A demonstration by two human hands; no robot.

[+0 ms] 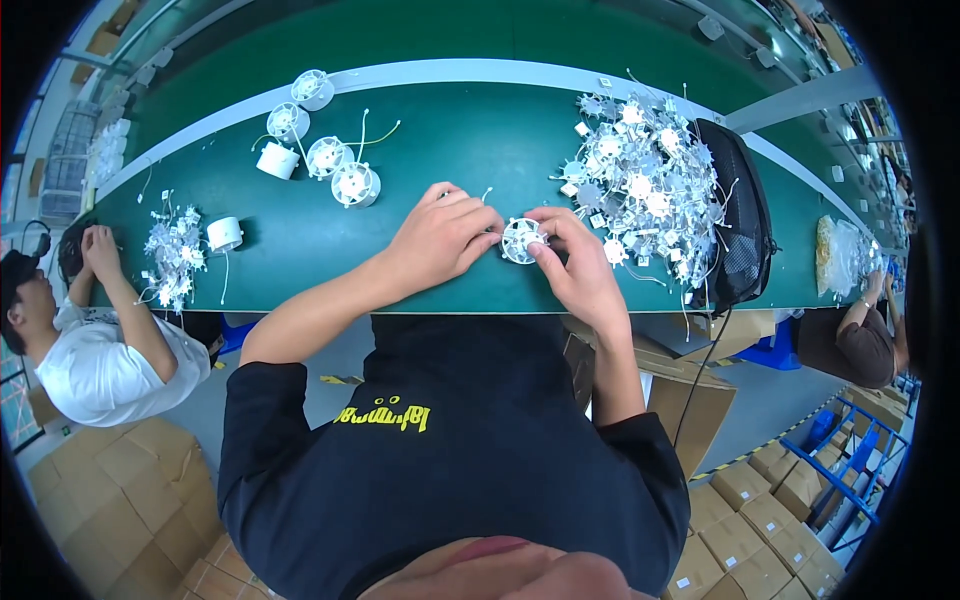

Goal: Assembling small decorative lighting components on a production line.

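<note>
A round white plastic housing (pixel 519 243) with a spoked face is held over the table, at the middle of its near side. My right hand (pixel 582 268) grips it from the right, thumb and fingers on its rim. My left hand (pixel 445 238) is closed, its fingertips pinched together at the housing's left edge. What sits between those fingertips is hidden. A thin white wire end (pixel 488 192) sticks up just beyond the left fingers. To the right of my right hand lies a big heap of small white star-shaped parts with wires (pixel 640 185).
Several similar white housings (pixel 355 185) stand at the back left, some with wires. A lone white housing (pixel 225 234) and a smaller pile of parts (pixel 175 255) lie farther left. A black bag (pixel 738 215) borders the heap. People sit at both table ends; cartons (pixel 740 482) stand behind.
</note>
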